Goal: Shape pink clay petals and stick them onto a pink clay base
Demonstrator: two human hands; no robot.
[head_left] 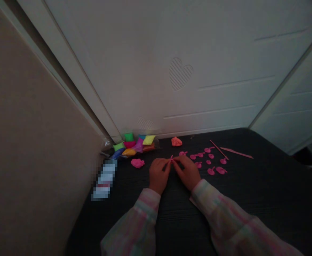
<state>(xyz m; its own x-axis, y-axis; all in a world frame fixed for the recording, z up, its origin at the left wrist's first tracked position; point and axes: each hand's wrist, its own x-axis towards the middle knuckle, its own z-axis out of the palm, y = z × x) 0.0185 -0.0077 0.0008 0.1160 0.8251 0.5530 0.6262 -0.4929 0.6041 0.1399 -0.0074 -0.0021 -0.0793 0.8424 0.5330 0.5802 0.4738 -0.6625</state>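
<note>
- Head view: left hand [158, 175] and right hand [190, 173] meet fingertip to fingertip over the dark tabletop [265, 202], both grips closed in a pinch on a small pink piece [172, 159]
- Step in hand looks like fine shaping or pinching of that piece; judging by its size, the next move calls for light, steady fingertip pressure, so the soft stuff isn't squashed
- Piece: bright pink, tiny, a thin tip sticking up between the fingers, rest hidden by them; can't tell if it touches the tabletop
- Pink shapes [211, 171] lie scattered beside the right hand, flattish and rounded, several with thin tails
- Pink lump [137, 163] near the left hand, orange lump [176, 142] beyond both hands
- Thin stick [219, 149] and pointed strip [237, 153] past the shapes, bagged colored packets [129, 152] at back left
</note>
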